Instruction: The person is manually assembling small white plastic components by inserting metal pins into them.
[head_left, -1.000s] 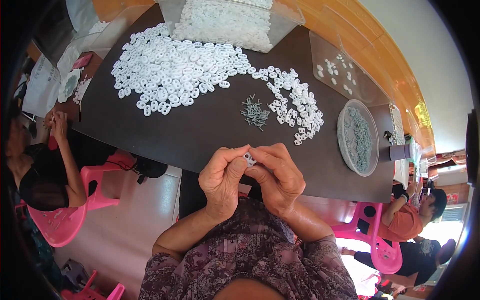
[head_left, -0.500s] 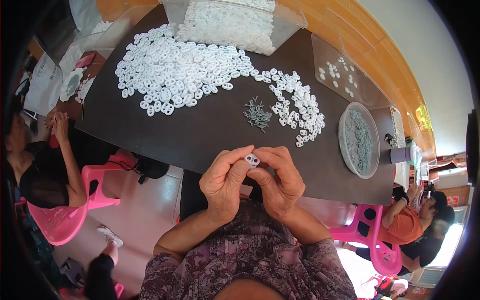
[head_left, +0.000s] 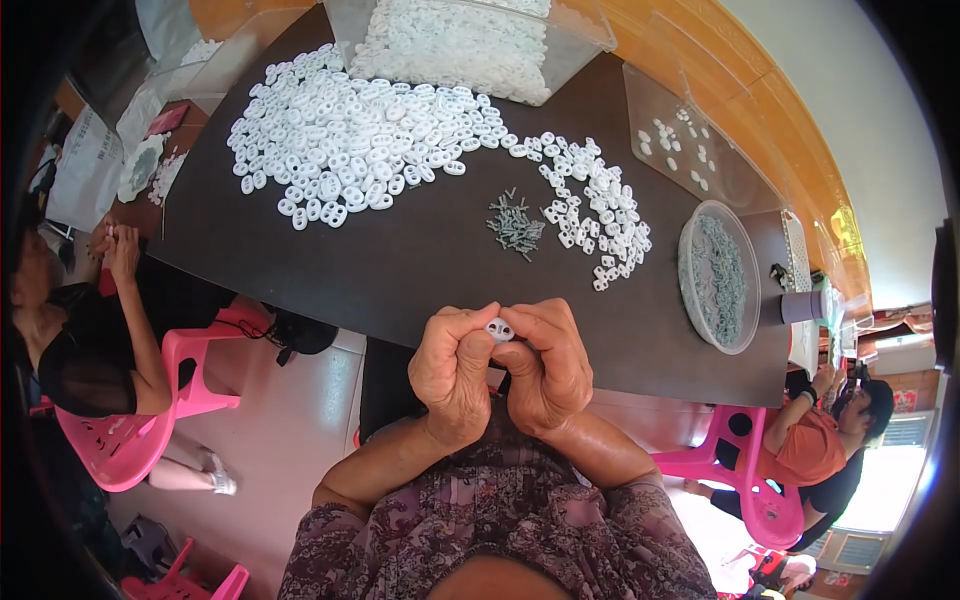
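Between my fingertips, just off the table's near edge, is a small white plastic piece (head_left: 499, 329) with holes in its face. My left hand (head_left: 453, 372) pinches it from one side and my right hand (head_left: 548, 368) from the other, thumbs below and forefingers above. The fingers hide much of it. Beyond my hands lies a small heap of grey-green screw-like pins (head_left: 516, 226). A cluster of small white holed pieces (head_left: 612, 222) spreads to its right. Farther left is a large pile of white oval pieces (head_left: 350, 145) with holes.
A clear bin (head_left: 590, 35) full of white pieces stands at the back of the dark table (head_left: 400, 260). At right are a round clear tub (head_left: 745, 300) of grey-green pins, a purple cup (head_left: 800, 308) and a clear tray (head_left: 650, 95). People sit on pink chairs both sides.
My hands have drawn closer together, and the white piece has turned and shifted slightly left and nearer to me. At lower left, another person's foot has moved.
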